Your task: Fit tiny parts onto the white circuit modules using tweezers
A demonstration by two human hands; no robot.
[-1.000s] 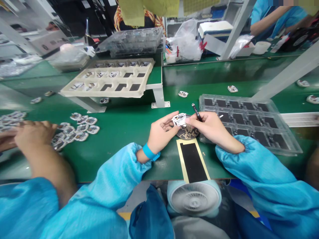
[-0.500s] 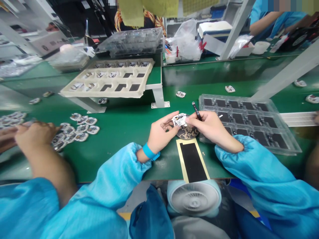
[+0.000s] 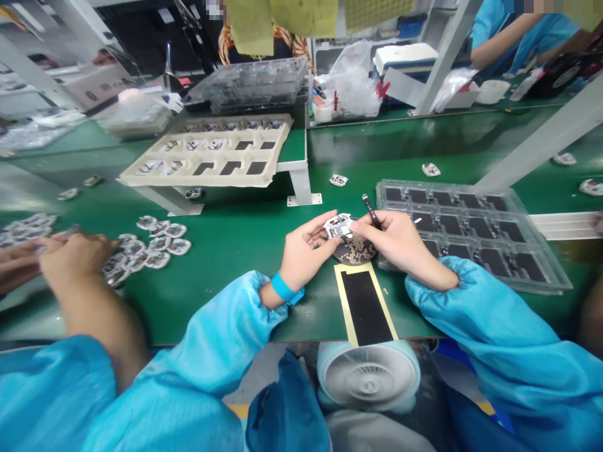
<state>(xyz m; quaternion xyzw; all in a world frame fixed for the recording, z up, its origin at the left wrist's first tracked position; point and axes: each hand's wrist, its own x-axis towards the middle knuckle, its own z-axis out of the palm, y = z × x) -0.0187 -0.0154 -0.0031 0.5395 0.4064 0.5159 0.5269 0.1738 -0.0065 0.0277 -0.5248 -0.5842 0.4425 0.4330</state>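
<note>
My left hand (image 3: 304, 251), with a blue band at the wrist, pinches a small white-framed electronic module (image 3: 339, 227) by its edge. Under the module sits a round, dark-speckled pad (image 3: 354, 250). My right hand (image 3: 393, 237) is closed around black tweezers (image 3: 371, 211), their back end pointing up; its fingertips are at the module's right edge and hide the tips. Just in front of the pad lies a yellow backing sheet with a black rectangle (image 3: 370, 307) on it.
At right lies a clear tray (image 3: 556, 276) of dark pieces. A cream tray (image 3: 200, 179) stands on a raised shelf. Left are several loose modules (image 3: 157, 258) beside a co-worker's hands (image 3: 78, 257). A fan (image 3: 368, 376) sits below the table edge. A white post (image 3: 541, 141) slants at right.
My hands keep nearly the same pose around the module. Two loose modules behind them have shifted slightly left. The co-worker's hand at left has moved a little to the right.
</note>
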